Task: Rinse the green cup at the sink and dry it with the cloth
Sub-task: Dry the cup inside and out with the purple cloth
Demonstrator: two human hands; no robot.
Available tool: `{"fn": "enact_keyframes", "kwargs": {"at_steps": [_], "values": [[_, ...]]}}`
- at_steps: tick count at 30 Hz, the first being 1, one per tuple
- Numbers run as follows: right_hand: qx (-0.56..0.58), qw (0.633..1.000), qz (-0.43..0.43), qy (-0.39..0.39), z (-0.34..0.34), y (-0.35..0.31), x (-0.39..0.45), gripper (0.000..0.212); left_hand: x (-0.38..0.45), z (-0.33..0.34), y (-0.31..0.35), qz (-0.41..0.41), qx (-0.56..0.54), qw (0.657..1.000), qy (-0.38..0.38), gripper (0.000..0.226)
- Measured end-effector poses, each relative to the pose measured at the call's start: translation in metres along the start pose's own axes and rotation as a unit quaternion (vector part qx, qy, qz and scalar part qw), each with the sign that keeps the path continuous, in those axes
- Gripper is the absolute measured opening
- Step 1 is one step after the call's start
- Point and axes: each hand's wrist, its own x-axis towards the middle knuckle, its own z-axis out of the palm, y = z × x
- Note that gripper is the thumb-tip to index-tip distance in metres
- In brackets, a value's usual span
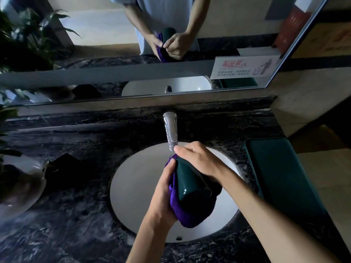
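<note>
- I hold the green cup (190,184) over the white sink (133,186), just below the tip of the chrome tap (171,130).
- The cup lies tilted on its side, its base toward me and its mouth pointing away toward the tap.
- My left hand (163,194) grips from the left and below: the palm is cupped under the purple cloth (187,215), which is bunched beneath and around the cup's near end, and the thumb presses on the cup's left wall.
- My right hand (197,158) comes over the top from the right, fingers curled down on the far end of the cup (the fingertips themselves are hidden behind it, so I cannot tell whether they reach inside the rim).
- Both grips are closed on the cup, the left through the cloth, the right mostly on bare surface.
- A corner of cloth pokes up at the cup's far end, between my two hands.
- No water runs from the tap.
- The dark marble table (66,215) surrounds the sink; a green tray (281,177) lies on it to the right.
- The mirror (114,54) above shows my hands on the cup and cloth.
</note>
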Motion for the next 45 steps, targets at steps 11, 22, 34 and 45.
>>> {"fn": "enact_keyframes", "kwargs": {"at_steps": [11, 22, 34, 45], "values": [[0.104, 0.944, -0.037, 0.312, -0.007, 0.024, 0.001, 0.017, -0.002, -0.004, 0.025, 0.088, -0.001, 0.994, -0.066, 0.069], [0.286, 0.953, -0.001, 0.099, 0.029, 0.025, -0.052, 0.075, 0.011, -0.004, 0.025, 0.268, 0.217, 0.938, 0.027, 0.043], [0.283, 0.951, 0.005, 0.125, 0.022, 0.02, -0.053, 0.057, -0.005, 0.011, 0.033, 0.146, 0.03, 0.986, -0.074, 0.052], [-0.047, 0.964, -0.06, 0.254, 0.031, 0.008, -0.053, 0.044, 0.002, 0.005, 0.007, 0.132, 0.099, 0.986, -0.011, 0.029]]}}
